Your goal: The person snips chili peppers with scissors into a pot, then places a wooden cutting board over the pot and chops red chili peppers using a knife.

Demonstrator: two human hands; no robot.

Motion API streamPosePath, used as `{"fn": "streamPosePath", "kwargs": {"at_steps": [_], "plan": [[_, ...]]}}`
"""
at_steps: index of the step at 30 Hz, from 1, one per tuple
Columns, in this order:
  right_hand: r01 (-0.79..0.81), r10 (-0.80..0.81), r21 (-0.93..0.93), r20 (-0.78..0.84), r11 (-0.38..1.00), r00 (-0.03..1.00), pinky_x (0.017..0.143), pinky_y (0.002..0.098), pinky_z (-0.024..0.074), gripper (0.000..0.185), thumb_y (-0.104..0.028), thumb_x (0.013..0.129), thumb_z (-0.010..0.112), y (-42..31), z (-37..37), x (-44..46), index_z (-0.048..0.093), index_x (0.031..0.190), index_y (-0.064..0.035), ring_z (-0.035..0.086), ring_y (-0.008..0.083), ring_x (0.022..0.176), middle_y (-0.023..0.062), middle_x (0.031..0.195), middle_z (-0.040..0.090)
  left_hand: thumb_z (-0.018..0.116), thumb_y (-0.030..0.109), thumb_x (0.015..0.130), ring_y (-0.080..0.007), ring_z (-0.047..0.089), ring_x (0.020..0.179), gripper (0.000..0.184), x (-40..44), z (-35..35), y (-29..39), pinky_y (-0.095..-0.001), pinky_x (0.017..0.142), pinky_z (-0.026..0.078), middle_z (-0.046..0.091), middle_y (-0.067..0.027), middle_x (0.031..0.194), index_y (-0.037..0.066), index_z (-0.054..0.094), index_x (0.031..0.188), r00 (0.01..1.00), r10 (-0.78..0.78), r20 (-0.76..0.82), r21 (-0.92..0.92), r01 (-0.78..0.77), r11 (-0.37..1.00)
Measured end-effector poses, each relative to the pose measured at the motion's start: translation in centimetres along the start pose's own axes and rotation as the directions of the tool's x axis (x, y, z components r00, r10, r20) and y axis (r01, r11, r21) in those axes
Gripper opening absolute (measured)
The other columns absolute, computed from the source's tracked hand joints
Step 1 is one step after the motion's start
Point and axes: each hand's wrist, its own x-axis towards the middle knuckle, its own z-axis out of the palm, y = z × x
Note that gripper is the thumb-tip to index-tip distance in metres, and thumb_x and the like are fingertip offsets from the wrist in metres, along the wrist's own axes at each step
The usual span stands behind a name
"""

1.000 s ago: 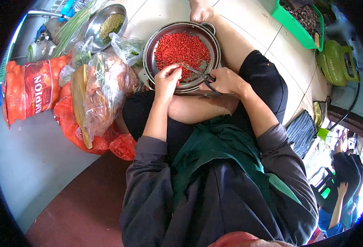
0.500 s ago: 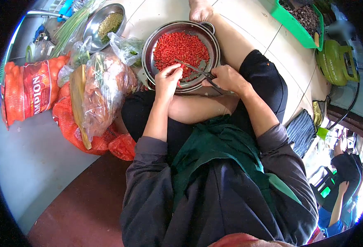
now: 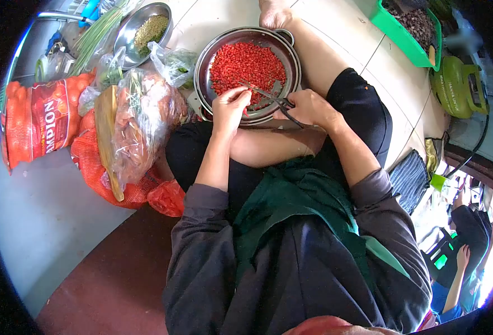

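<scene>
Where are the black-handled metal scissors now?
In the head view's upper centre, the scissors are in the right hand, blades over the round metal pot.

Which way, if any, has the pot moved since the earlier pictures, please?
No, the pot shows no clear shift against the floor tiles.

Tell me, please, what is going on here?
A seated person is working over a pot of small red bits. The right hand grips scissors, their blades over the pot. The left hand pinches a red piece close to the blades. Whether the blades are open is hard to tell. Bags lie to the person's left.
</scene>
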Motion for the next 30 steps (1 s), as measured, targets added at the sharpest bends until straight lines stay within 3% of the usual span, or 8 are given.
{"fn": "streamPosePath", "kwargs": {"at_steps": [7, 10, 19, 22, 25, 27, 30], "plan": [[0.010, -0.010, 0.015, -0.013, 1.000, 1.000, 0.079, 0.0450, 0.0478, 0.055, -0.053, 0.074, 0.067, 0.3, 0.1, 0.0, 0.068, 0.086, 0.0000, 0.062, 0.0392, 0.088, 0.0245, 0.086, 0.064, 0.067, 0.006, 0.083, -0.0074, 0.057, 0.064, 0.021, -0.2, 0.2, 0.5, -0.0199, 0.051, 0.043, 0.064, -0.0036, 0.077, -0.005, 0.066, 0.101, 1.000, -0.029, 0.004, -0.016, 0.029, 0.999], [0.027, -0.026, 0.033, -0.034, 0.999, 0.999, 0.071, 0.0411, 0.0484, 0.050, -0.047, 0.074, 0.071, 0.7, 0.3, 0.2, 0.067, 0.091, -0.0001, 0.065, 0.0334, 0.076, 0.0224, 0.078, 0.064, 0.067, 0.007, 0.083, -0.0069, 0.057, 0.064, 0.021, -0.2, 0.1, 0.6, -0.0198, 0.050, 0.043, 0.064, -0.0031, 0.076, -0.004, 0.066, 0.101, 1.000, -0.020, 0.013, -0.011, 0.020, 1.000], [0.003, -0.003, -0.004, 0.000, 1.000, 1.000, 0.070, 0.0412, 0.0484, 0.058, -0.052, 0.070, 0.071, -0.2, -0.2, -0.4, 0.066, 0.086, 0.0034, 0.064, 0.0360, 0.077, 0.0245, 0.078, 0.064, 0.067, 0.007, 0.083, -0.0067, 0.057, 0.064, 0.018, -0.1, 0.4, 0.6, -0.0197, 0.051, 0.043, 0.064, -0.0032, 0.076, -0.003, 0.067, 0.097, 1.000, -0.027, 0.008, -0.028, 0.028, 0.999], [-0.029, 0.031, -0.021, 0.061, 0.999, 0.998, 0.080, 0.0439, 0.0479, 0.066, -0.060, 0.070, 0.066, -0.4, -0.6, -0.1, 0.066, 0.086, 0.0043, 0.062, 0.0404, 0.089, 0.0273, 0.087, 0.063, 0.067, 0.007, 0.082, -0.0067, 0.057, 0.063, 0.016, 0.0, 0.5, 0.4, -0.0199, 0.052, 0.043, 0.064, -0.0030, 0.075, -0.003, 0.067, 0.095, 1.000, -0.002, 0.017, -0.021, 0.003, 1.000], [0.015, -0.015, -0.027, 0.011, 1.000, 1.000, 0.079, 0.0445, 0.0487, 0.061, -0.056, 0.074, 0.065, -0.4, -0.6, -0.3, 0.066, 0.085, 0.0044, 0.062, 0.0403, 0.088, 0.0274, 0.086, 0.063, 0.068, 0.011, 0.082, -0.0079, 0.056, 0.062, 0.019, -0.1, 0.4, 0.9, -0.0203, 0.051, 0.042, 0.064, -0.0027, 0.077, 0.000, 0.066, 0.097, 0.998, -0.063, 0.006, 0.049, 0.063, 0.997], [0.084, -0.089, -0.133, -0.028, 0.987, 0.996, 0.077, 0.0458, 0.0494, 0.055, -0.052, 0.077, 0.064, 0.6, -0.2, 0.0, 0.066, 0.083, 0.0028, 0.063, 0.0400, 0.084, 0.0266, 0.084, 0.063, 0.067, 0.014, 0.083, -0.0084, 0.056, 0.063, 0.024, -0.1, -0.1, 0.7, -0.0224, 0.053, 0.044, 0.064, -0.0024, 0.078, -0.001, 0.063, 0.101, 0.997, 0.000, 0.073, 0.125, -0.010, 0.992], [0.169, -0.185, -0.197, -0.067, 0.966, 0.980, 0.076, 0.0481, 0.0489, 0.052, -0.052, 0.077, 0.064, 0.9, -0.2, 0.2, 0.066, 0.080, -0.0005, 0.063, 0.0401, 0.078, 0.0243, 0.077, 0.063, 0.065, 0.012, 0.083, -0.0106, 0.060, 0.069, 0.023, 0.6, -0.7, -0.4, -0.0239, 0.061, 0.048, 0.066, -0.0043, 0.084, -0.001, 0.061, 0.102, 0.993, 0.048, 0.111, 0.024, -0.051, 0.998]]}}
